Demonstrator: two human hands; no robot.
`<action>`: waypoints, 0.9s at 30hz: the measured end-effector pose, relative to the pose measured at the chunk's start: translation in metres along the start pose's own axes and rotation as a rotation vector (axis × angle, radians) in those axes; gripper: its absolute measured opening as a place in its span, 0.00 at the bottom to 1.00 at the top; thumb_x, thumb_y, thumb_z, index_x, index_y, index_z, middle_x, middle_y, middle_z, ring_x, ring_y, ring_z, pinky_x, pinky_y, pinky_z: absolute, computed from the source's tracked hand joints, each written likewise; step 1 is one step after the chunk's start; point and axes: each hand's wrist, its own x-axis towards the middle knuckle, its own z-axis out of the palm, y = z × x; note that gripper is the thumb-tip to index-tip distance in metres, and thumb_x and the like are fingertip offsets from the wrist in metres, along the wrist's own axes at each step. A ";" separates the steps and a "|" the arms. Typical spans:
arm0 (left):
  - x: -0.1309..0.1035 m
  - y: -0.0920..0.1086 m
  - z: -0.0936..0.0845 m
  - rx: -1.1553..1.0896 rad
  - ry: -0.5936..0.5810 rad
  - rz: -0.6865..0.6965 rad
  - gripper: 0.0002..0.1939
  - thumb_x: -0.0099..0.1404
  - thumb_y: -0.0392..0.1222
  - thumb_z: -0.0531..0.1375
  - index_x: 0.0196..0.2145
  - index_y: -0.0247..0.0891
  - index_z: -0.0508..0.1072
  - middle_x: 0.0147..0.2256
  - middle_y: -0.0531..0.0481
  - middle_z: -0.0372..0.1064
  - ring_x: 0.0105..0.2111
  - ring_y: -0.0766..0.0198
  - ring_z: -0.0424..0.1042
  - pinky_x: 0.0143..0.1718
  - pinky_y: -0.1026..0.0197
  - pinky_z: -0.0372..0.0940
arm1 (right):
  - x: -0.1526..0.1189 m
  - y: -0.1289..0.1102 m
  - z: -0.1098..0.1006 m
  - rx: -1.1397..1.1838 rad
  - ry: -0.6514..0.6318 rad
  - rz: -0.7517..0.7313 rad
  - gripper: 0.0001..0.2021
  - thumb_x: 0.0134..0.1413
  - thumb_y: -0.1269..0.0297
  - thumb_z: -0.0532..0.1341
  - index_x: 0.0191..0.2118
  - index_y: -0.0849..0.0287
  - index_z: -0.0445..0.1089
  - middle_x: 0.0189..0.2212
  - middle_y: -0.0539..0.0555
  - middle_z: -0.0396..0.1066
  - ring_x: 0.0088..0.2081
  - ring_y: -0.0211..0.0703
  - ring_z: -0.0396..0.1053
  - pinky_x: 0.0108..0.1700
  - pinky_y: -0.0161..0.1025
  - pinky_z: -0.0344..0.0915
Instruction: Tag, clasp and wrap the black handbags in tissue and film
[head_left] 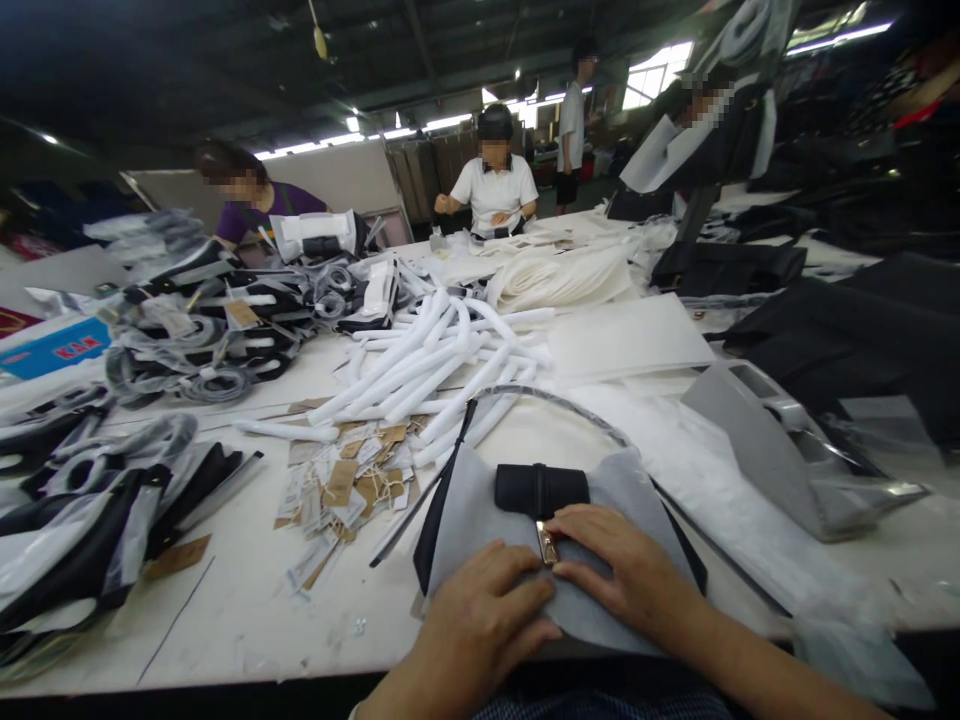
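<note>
A black handbag [425, 540] lies in front of me at the table's near edge, its front covered by a sheet of pale grey wrapping paper [469, 500]. Its black flap tab [541, 489] shows above the paper, and its wrapped handle arches away from me. Thumb and fingers of my right hand [619, 560] pinch a gold metal clasp [547, 543] just below the tab. My left hand [495, 605] rests on the paper beside the clasp, fingers bent and lying together; whether they grip anything is hidden.
White foam tubes [420, 370] lie in a heap beyond the bag. Paper hang tags [345, 490] are scattered to its left. Wrapped black bags [112, 520] pile up at left. Plastic film [712, 480] and white sheets [630, 335] lie right. Co-workers [495, 185] sit across the table.
</note>
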 end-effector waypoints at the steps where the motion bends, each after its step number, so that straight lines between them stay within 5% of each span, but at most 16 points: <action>1: -0.004 -0.001 0.005 -0.025 0.032 -0.014 0.13 0.71 0.47 0.58 0.50 0.42 0.72 0.52 0.46 0.71 0.51 0.58 0.72 0.58 0.52 0.65 | 0.000 -0.001 0.000 -0.029 -0.008 -0.012 0.15 0.60 0.65 0.65 0.52 0.55 0.71 0.48 0.56 0.76 0.51 0.52 0.72 0.54 0.49 0.69; 7: -0.006 -0.005 0.015 -0.118 0.188 -0.073 0.11 0.73 0.47 0.56 0.45 0.43 0.75 0.46 0.47 0.73 0.46 0.58 0.73 0.52 0.52 0.68 | 0.015 -0.018 -0.018 -0.163 -0.093 -0.008 0.14 0.68 0.64 0.56 0.56 0.55 0.70 0.49 0.57 0.76 0.49 0.51 0.74 0.51 0.49 0.71; 10: -0.005 -0.005 0.019 -0.120 0.248 -0.073 0.10 0.73 0.46 0.56 0.42 0.43 0.76 0.44 0.48 0.73 0.44 0.59 0.73 0.47 0.54 0.70 | 0.038 -0.022 -0.032 -0.123 -0.045 0.148 0.16 0.70 0.61 0.51 0.54 0.55 0.71 0.44 0.56 0.78 0.43 0.48 0.76 0.46 0.46 0.73; 14: -0.005 -0.007 0.028 -0.092 0.272 -0.066 0.07 0.71 0.42 0.57 0.41 0.42 0.75 0.44 0.48 0.74 0.44 0.58 0.73 0.49 0.51 0.70 | 0.080 -0.014 -0.041 0.195 0.002 0.396 0.19 0.68 0.51 0.52 0.39 0.56 0.74 0.30 0.52 0.77 0.30 0.44 0.76 0.35 0.41 0.74; 16: -0.004 -0.008 0.033 -0.077 0.295 -0.044 0.06 0.70 0.40 0.58 0.40 0.41 0.75 0.44 0.47 0.73 0.44 0.57 0.73 0.51 0.50 0.69 | 0.099 -0.010 -0.038 0.326 0.002 0.480 0.20 0.65 0.47 0.53 0.33 0.57 0.73 0.26 0.51 0.75 0.27 0.43 0.75 0.31 0.39 0.74; 20: -0.003 -0.011 0.037 -0.078 0.346 -0.032 0.04 0.67 0.39 0.59 0.39 0.41 0.74 0.43 0.47 0.74 0.43 0.56 0.74 0.49 0.50 0.70 | 0.115 -0.007 -0.023 0.329 0.049 0.494 0.15 0.60 0.50 0.60 0.39 0.57 0.75 0.25 0.50 0.74 0.28 0.43 0.74 0.31 0.38 0.74; 24: -0.003 -0.014 0.035 -0.185 0.354 -0.059 0.04 0.67 0.39 0.59 0.39 0.42 0.75 0.42 0.47 0.74 0.41 0.57 0.74 0.43 0.55 0.70 | 0.106 -0.006 -0.003 0.312 0.204 0.478 0.17 0.57 0.49 0.63 0.43 0.56 0.76 0.37 0.54 0.75 0.29 0.42 0.71 0.29 0.38 0.71; 27: -0.002 -0.016 0.029 -0.296 0.324 -0.073 0.06 0.67 0.41 0.60 0.42 0.43 0.75 0.42 0.48 0.76 0.42 0.57 0.75 0.46 0.55 0.70 | 0.093 -0.005 0.006 0.351 0.267 0.507 0.21 0.60 0.45 0.60 0.45 0.59 0.76 0.28 0.53 0.74 0.23 0.40 0.67 0.24 0.37 0.68</action>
